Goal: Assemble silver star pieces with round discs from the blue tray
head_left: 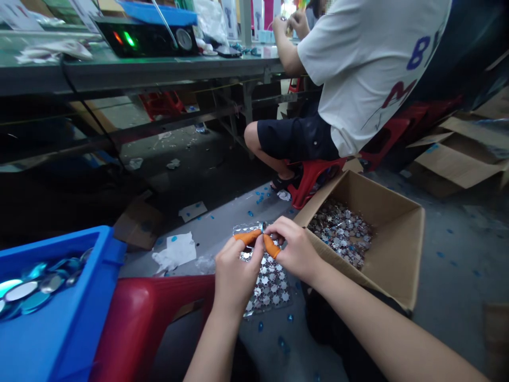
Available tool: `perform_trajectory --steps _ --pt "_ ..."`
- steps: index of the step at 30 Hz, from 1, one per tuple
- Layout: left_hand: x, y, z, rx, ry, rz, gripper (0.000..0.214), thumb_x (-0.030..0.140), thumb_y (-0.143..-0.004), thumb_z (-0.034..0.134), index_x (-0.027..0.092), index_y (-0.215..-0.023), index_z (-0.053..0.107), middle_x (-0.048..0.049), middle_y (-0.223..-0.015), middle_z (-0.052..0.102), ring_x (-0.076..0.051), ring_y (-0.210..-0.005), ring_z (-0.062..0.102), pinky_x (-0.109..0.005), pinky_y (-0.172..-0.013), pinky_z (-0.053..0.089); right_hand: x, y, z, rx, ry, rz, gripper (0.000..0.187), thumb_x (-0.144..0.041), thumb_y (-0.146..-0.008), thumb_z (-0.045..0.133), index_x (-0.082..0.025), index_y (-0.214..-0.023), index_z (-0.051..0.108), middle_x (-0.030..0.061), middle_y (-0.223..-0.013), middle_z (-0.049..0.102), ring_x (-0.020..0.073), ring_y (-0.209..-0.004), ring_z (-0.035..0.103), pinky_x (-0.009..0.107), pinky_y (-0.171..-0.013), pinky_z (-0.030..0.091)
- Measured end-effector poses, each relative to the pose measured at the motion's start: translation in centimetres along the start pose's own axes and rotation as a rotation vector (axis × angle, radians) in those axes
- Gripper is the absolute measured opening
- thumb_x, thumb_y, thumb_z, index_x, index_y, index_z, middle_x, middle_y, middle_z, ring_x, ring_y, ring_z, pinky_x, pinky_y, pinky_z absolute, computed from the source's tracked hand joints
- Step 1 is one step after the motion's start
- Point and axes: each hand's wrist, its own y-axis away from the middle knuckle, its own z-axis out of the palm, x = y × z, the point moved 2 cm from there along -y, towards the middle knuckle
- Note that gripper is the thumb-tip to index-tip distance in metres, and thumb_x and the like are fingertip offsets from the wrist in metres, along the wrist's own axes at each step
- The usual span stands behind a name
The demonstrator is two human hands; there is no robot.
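My left hand and my right hand meet in front of me, each with an orange finger cot on a finger. Both pinch a small round piece with a bluish rim between their fingertips; it is largely hidden, so its kind does not show. Beneath the hands is a clear plastic tray filled with shiny, silvery, notched discs. To the right of my right hand, an open cardboard box holds a heap of small shiny metal parts.
At lower left, a blue bin with round mirror-like discs rests by a red stool. A co-worker sits on another red stool at the workbench. Paper scraps and blue bits litter the floor.
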Motion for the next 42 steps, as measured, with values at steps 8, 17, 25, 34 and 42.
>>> perform_trajectory --steps 8,17,25,34,42 --pt "-0.4 0.1 -0.1 -0.015 -0.107 -0.007 0.011 0.028 -0.090 0.066 0.022 -0.087 0.074 -0.0020 -0.080 0.070 -0.019 -0.073 0.064 -0.031 -0.070 0.048 0.2 0.3 0.4 -0.062 0.141 -0.077 0.010 -0.013 -0.090 0.058 -0.020 -0.091 0.064 0.0052 -0.088 0.062 0.0177 -0.079 0.057 0.030 -0.072 0.046" --pt "-0.4 -0.1 0.0 0.023 0.032 -0.169 0.012 0.031 -0.084 0.069 0.019 -0.084 0.072 -0.0037 -0.080 0.070 -0.020 -0.073 0.064 -0.031 -0.071 0.050 0.0 0.2 0.3 -0.042 -0.017 -0.011 0.008 -0.016 -0.089 0.060 -0.020 -0.090 0.066 0.0038 -0.085 0.059 0.0158 -0.075 0.055 0.028 -0.066 0.046" --pt "-0.6 -0.4 0.4 -0.042 0.404 -0.424 0.028 0.041 -0.080 0.076 0.014 -0.088 0.072 -0.0068 -0.084 0.072 -0.019 -0.077 0.066 -0.028 -0.072 0.052 0.1 -0.2 0.1 -0.019 -0.374 0.272 0.011 -0.025 -0.076 0.073 -0.018 -0.082 0.067 0.0008 -0.077 0.057 0.0135 -0.069 0.051 0.026 -0.062 0.045" --pt "-0.5 -0.6 0.1 -0.094 0.449 -0.403 0.031 0.043 -0.082 0.077 0.016 -0.095 0.076 -0.0086 -0.091 0.075 -0.022 -0.087 0.070 -0.032 -0.082 0.055 0.7 -0.4 -0.1 0.001 -0.408 0.318 0.014 -0.026 -0.075 0.075 -0.018 -0.082 0.067 0.0004 -0.075 0.058 0.0134 -0.067 0.051 0.026 -0.060 0.043" --pt "-0.3 -0.2 -0.2 -0.053 0.090 -0.160 0.016 0.036 -0.088 0.072 0.023 -0.095 0.077 -0.0033 -0.092 0.075 -0.020 -0.083 0.069 -0.032 -0.079 0.053 0.0 0.1 -0.6 -0.059 -0.028 -0.020 0.009 -0.013 -0.085 0.061 -0.021 -0.089 0.065 0.0026 -0.083 0.056 0.0153 -0.072 0.053 0.027 -0.065 0.045"
